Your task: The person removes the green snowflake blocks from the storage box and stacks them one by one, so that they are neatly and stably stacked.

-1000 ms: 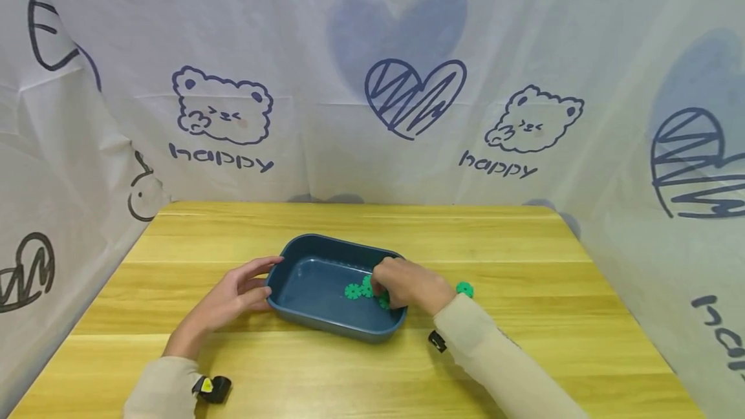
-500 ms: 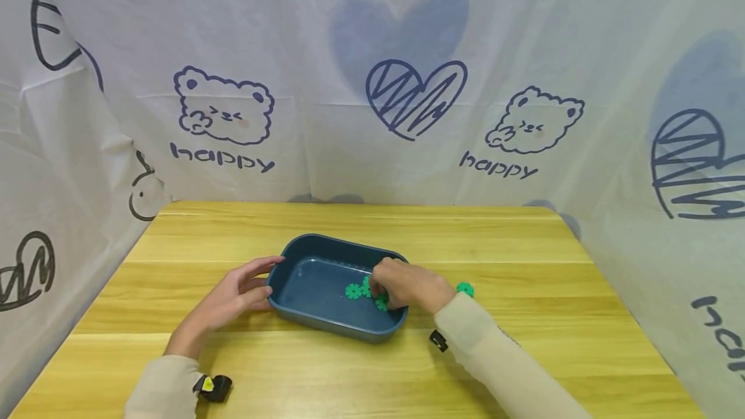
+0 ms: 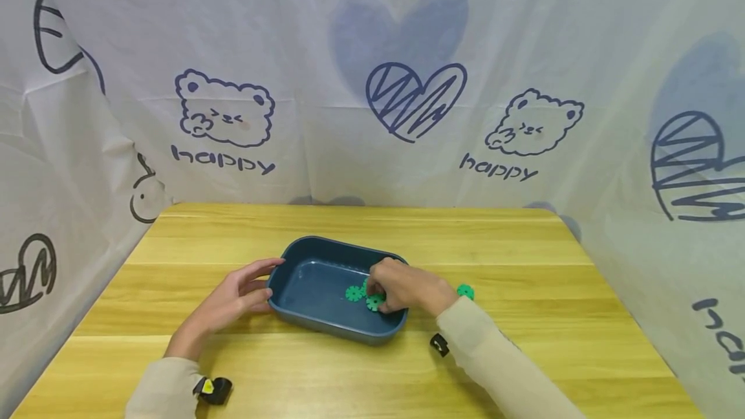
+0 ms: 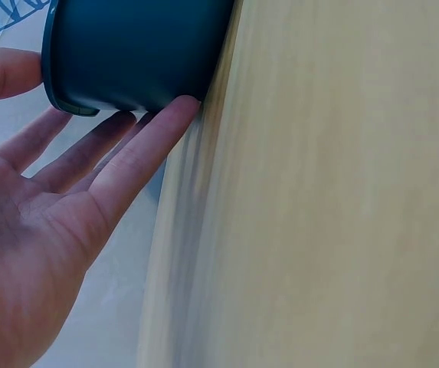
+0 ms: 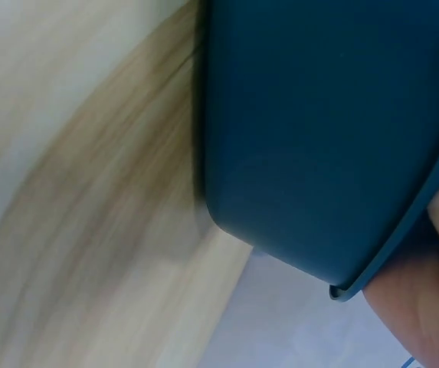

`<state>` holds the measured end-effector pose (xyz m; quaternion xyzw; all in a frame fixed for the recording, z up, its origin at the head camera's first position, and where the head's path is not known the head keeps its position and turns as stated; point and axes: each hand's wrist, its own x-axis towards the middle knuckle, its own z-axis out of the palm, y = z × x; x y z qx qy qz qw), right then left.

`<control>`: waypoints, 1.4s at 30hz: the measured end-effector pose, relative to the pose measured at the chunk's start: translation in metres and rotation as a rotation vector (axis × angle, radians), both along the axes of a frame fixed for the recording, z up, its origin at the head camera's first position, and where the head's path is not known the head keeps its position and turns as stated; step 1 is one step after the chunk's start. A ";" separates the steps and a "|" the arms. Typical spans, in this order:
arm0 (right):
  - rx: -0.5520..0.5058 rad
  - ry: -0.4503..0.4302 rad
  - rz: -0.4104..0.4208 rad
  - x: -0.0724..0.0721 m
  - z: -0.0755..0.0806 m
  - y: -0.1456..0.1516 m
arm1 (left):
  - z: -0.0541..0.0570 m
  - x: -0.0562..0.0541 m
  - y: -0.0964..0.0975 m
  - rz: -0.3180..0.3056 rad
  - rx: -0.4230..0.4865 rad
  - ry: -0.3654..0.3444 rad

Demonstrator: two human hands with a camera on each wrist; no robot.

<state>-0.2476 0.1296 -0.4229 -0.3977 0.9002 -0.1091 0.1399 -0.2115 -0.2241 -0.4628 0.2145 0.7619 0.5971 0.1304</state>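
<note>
A dark blue plastic bin [image 3: 326, 322] sits on the table. My left hand [image 3: 235, 293] supports its left end; in the left wrist view, the fingers [image 4: 131, 165] lie fairly straight against the outer wall, the thumb at the rim. My right hand [image 3: 407, 286] reaches over the bin's right end with curled fingers. At its thumb and fingertips is a green notched plastic snowflake disc [image 3: 374, 303], apparently pinched. Another green disc [image 3: 354, 293] lies flat on the bin floor, and a further one beside it is partly hidden by the fingers. The right wrist view shows the bin's outer wall [image 5: 319, 138], not the fingertips.
One more green disc [image 3: 465, 291] lies on the wooden table [image 3: 524, 264] right of the bin, close to the right sleeve. Black wrist-camera parts [image 3: 216, 390] show at the cuffs. A printed cloth [image 3: 326, 147] hangs behind and beside the table.
The green disc at my right fingertips has shifted slightly left and shows more from under the hand. The left hand and the bin stay in place.
</note>
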 end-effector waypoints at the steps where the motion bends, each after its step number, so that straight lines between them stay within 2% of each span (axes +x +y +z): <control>1: -0.022 0.002 0.006 0.001 0.000 0.001 | 0.000 0.000 0.000 0.000 0.001 -0.003; 10: -0.189 0.042 0.021 0.005 0.009 0.007 | 0.002 -0.003 0.000 0.003 -0.002 0.006; 17: -0.262 0.015 -0.055 0.012 0.021 0.018 | 0.003 -0.003 0.001 0.002 -0.010 0.020; 30: -0.368 0.092 -0.204 0.022 0.036 0.062 | 0.004 -0.003 0.002 0.006 -0.002 0.008; 37: -0.398 0.128 -0.231 0.025 0.031 0.087 | 0.004 0.000 0.001 0.005 0.003 0.027; 42: -0.416 0.138 -0.266 0.028 0.024 0.102 | 0.001 0.002 0.000 0.010 -0.006 0.014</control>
